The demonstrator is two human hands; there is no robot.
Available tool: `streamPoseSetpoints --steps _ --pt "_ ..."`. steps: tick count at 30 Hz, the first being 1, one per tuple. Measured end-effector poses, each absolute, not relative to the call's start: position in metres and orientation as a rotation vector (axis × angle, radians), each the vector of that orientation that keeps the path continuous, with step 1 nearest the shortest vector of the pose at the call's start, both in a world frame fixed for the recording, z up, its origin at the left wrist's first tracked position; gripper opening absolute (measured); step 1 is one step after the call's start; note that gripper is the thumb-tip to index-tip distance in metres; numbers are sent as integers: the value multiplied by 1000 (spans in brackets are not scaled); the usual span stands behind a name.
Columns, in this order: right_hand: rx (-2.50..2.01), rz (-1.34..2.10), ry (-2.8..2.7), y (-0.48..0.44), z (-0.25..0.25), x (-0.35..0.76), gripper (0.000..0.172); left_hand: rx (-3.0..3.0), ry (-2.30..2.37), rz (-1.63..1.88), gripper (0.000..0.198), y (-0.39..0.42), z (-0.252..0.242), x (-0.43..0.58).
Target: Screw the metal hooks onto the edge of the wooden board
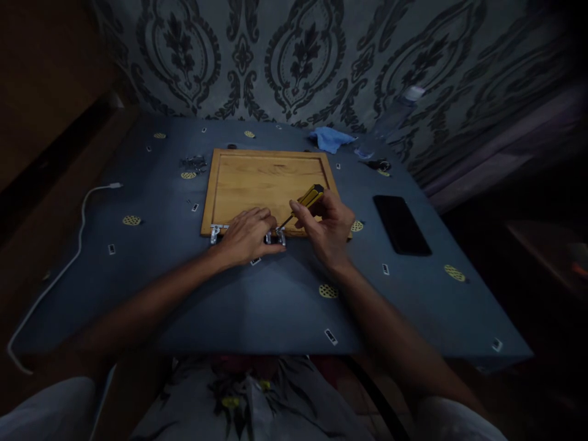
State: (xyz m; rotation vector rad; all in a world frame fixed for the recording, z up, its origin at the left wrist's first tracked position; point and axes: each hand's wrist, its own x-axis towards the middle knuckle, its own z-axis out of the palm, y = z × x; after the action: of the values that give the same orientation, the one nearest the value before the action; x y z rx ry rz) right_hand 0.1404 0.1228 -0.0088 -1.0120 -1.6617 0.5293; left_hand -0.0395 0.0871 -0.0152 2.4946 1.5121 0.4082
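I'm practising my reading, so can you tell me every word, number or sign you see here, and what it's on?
There are none I can read for sure.
Small printed rectangles on the blue tabletop: they look like little labels, but any lettering is too small and blurred.
Yellow-and-black screwdriver: no writing I can make out.
Black phone: dark, no writing I can make out.
Clear bottle: too dim to tell.
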Motion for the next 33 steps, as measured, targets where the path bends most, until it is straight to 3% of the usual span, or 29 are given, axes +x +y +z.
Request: streamPoseSetpoints --steps 13,33 --pt "-947 568 -1594 122 -7 142 34 2515 1515 374 45 86 -15 -40" --pt "-961 602 -1670 126 -8 141 39 2481 1530 331 45 86 -9 -38"
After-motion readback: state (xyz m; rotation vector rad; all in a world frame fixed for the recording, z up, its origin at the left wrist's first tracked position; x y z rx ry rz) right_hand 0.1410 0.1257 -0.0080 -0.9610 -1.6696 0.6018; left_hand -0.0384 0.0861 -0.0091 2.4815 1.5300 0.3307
